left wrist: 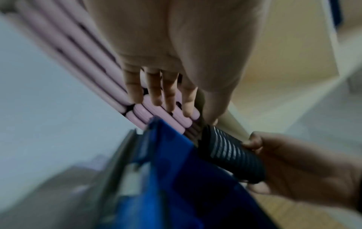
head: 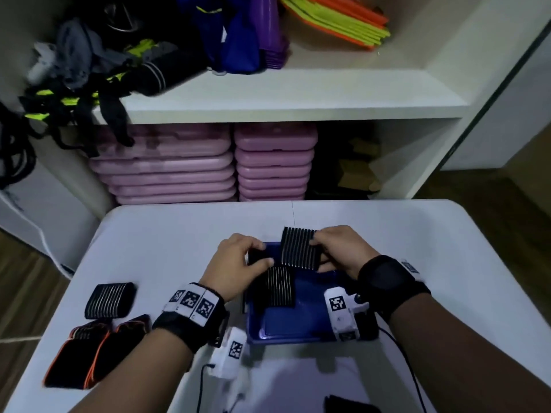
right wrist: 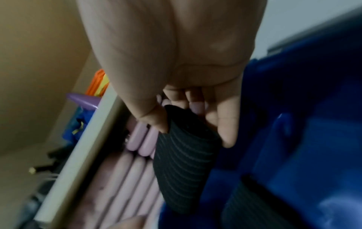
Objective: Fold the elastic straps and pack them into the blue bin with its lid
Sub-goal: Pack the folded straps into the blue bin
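A blue bin (head: pixel 298 329) sits mid-table between my wrists. My right hand (head: pixel 320 244) pinches a folded black ribbed strap (head: pixel 299 248) by its right edge, above the bin's far side. The right wrist view shows thumb and fingers of the right hand (right wrist: pixel 195 122) clamped on that strap (right wrist: pixel 182 162). A second ribbed strap (head: pixel 278 286) lies inside the bin. My left hand (head: pixel 259 254) holds a dark strap end (head: pixel 256 257) at the bin's far left corner. Whether that end belongs to the strap in the bin is unclear. In the left wrist view the left fingers (left wrist: pixel 170 93) look fairly straight.
On the table's left lie a folded ribbed strap (head: pixel 110 299) and two black wraps with orange trim (head: pixel 74 356). A black item (head: pixel 348 405) peeks in at the near edge. Behind the table (head: pixel 179 234) a shelf holds stacked pink cases (head: pixel 167 171). Cables trail from both wrists.
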`<state>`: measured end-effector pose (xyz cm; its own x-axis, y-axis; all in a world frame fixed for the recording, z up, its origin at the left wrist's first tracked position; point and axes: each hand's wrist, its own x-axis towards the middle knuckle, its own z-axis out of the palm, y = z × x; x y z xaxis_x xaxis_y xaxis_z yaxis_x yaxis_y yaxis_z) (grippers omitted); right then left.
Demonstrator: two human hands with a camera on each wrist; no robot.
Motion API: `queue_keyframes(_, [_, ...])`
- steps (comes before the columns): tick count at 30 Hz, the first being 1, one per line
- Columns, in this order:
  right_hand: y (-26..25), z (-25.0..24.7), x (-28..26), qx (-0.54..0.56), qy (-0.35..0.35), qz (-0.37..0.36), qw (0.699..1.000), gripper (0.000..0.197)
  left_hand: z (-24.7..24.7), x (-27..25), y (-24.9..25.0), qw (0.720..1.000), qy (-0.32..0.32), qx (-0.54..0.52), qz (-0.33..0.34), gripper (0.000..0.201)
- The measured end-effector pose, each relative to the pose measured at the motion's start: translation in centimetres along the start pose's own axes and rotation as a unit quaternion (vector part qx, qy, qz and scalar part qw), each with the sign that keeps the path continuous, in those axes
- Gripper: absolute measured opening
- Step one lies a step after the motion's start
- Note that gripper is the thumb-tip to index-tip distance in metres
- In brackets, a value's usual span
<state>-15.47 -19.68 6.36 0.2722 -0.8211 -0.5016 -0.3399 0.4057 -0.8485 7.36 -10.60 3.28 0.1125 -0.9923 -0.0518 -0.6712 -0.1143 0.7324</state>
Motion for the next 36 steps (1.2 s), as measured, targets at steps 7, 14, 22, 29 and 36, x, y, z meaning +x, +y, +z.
queue_keyframes(7, [3.5, -0.4, 2.8, -0.33, 0.001, 0.06, 0.942, 0.018, 0.9, -1.4, -2.4, 0.99, 0.003, 0.139, 0.008, 0.043])
queue_keyframes(14, [5.1, 1.7, 5.4, -0.422, 0.06, 0.104, 0.899, 0.028, 1.2, -1.6, -2.7, 0.99, 0.013, 0.14, 0.015, 0.042])
queue_keyframes(22, [5.3, 2.6, 6.1, -0.441, 0.07, 0.123, 0.886, 0.014, 1.4, -1.5, -3.2, 0.991, 0.017, 0.129, 0.015, 0.044])
queue_keyframes(29, [5.1, 2.3, 5.4, -0.357, 0.061, 0.113, 0.925, 0.025, 1.0, -1.6, -3.9, 0.995, 0.006, 0.097, 0.021, 0.044])
queue_keyframes(36, [0.7, 5.3, 1.2, -0.365, 0.094, -0.057, 0.925, 0.03, -6.9, -2.5, -11.4, 0.99, 0.03, 0.134, -0.037, 0.032])
